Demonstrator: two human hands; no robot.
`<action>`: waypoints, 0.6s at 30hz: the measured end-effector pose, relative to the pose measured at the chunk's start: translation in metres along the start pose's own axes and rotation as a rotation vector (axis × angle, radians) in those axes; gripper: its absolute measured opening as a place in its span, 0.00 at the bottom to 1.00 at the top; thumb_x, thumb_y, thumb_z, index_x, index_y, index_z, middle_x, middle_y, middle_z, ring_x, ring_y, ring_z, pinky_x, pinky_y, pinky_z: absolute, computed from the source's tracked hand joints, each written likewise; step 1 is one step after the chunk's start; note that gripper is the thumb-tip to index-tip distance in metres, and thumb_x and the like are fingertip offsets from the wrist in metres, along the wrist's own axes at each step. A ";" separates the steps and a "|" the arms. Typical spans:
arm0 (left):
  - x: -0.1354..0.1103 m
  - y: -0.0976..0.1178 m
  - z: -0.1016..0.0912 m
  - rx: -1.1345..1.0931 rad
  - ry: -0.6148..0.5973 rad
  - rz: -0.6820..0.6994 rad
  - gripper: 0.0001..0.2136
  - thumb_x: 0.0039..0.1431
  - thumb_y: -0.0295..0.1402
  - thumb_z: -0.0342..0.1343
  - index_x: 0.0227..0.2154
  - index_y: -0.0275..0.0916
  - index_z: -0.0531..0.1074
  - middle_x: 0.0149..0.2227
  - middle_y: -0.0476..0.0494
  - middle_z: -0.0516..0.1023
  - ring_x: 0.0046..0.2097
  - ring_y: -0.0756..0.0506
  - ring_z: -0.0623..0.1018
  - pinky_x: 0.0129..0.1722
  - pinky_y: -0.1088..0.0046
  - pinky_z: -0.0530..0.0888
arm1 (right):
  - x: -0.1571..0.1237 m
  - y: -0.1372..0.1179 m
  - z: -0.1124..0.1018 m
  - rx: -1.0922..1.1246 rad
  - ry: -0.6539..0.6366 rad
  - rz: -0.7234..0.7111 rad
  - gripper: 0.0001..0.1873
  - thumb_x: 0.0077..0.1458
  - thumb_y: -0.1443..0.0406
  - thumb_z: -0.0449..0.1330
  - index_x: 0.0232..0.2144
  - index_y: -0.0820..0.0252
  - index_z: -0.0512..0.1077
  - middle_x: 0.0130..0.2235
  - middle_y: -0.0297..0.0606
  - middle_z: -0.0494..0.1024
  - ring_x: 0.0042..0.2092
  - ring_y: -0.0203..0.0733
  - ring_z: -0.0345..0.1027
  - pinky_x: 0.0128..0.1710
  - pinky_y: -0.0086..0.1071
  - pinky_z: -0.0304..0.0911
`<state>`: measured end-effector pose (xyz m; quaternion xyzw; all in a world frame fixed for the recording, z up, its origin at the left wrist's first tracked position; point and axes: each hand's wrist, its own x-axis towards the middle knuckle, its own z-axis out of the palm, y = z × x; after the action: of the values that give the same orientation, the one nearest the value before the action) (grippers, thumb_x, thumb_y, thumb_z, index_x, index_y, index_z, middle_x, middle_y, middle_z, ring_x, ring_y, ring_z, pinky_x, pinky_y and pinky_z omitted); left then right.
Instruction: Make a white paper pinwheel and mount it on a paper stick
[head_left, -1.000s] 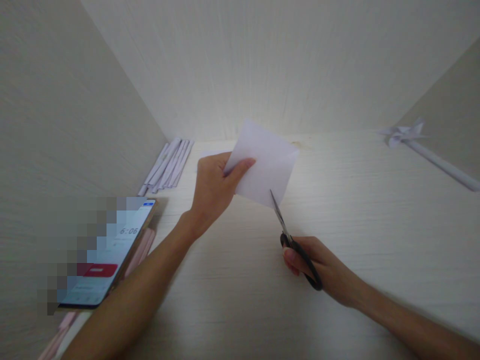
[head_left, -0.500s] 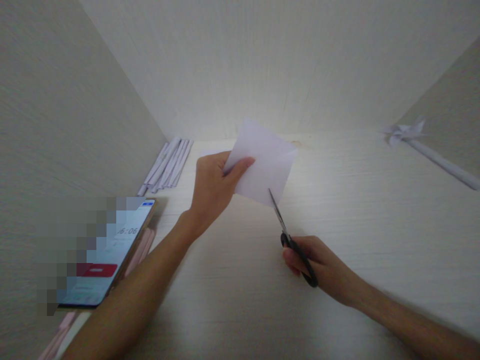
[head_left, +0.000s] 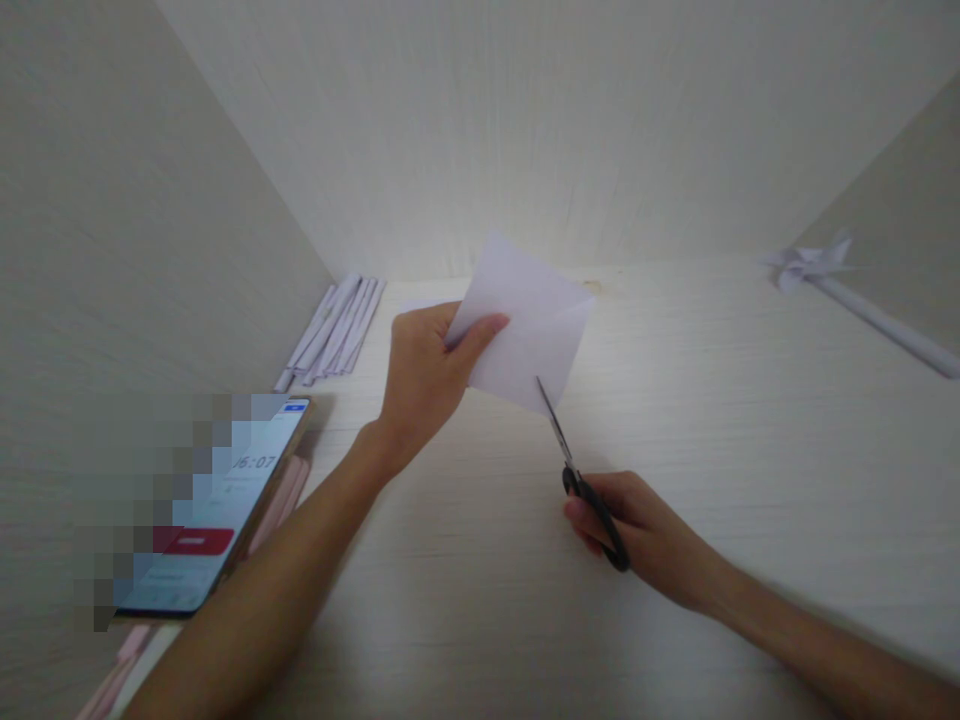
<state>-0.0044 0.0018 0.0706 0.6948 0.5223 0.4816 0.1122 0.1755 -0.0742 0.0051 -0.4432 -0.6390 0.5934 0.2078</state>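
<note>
My left hand (head_left: 435,365) pinches a white square of paper (head_left: 532,300), thumb on top and the other fingers hidden behind it. Faint crease lines show on the sheet, and one corner points toward my right hand (head_left: 637,535). That hand grips black-handled scissors (head_left: 574,475), fingers closed round the loops. The blades reach over the paper's near corner, their tip lying a short way in from the edge. They look nearly closed; whether paper sits between them is hard to tell.
Several rolled paper sticks (head_left: 337,330) lie at the back left. A phone (head_left: 217,520) showing a timer leans above pink items (head_left: 281,500) on the left. A paper pinwheel (head_left: 814,265) on a paper stick (head_left: 892,325) lies at the far right. Pale walls enclose three sides.
The scissor handles have drawn slightly closer together in my right hand. My left hand and the paper stay almost still. The phone's timer has advanced by one second.
</note>
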 end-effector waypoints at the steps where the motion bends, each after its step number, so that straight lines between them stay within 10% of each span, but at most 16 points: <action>1: 0.000 0.000 0.000 0.000 -0.002 0.000 0.19 0.48 0.37 0.51 0.10 0.37 0.51 0.13 0.54 0.49 0.17 0.56 0.50 0.16 0.75 0.48 | 0.000 0.000 0.000 -0.001 0.002 -0.003 0.24 0.49 0.48 0.48 0.16 0.60 0.54 0.17 0.28 0.53 0.20 0.28 0.45 0.18 0.26 0.41; 18: -0.001 -0.001 0.001 -0.072 -0.021 -0.049 0.18 0.47 0.37 0.51 0.10 0.37 0.52 0.13 0.54 0.50 0.17 0.57 0.50 0.14 0.78 0.47 | 0.000 0.001 0.001 0.003 0.005 -0.002 0.24 0.49 0.48 0.48 0.15 0.61 0.54 0.17 0.28 0.53 0.20 0.28 0.45 0.18 0.25 0.42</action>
<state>-0.0045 0.0015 0.0689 0.6823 0.5203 0.4898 0.1547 0.1751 -0.0751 0.0035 -0.4439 -0.6378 0.5931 0.2106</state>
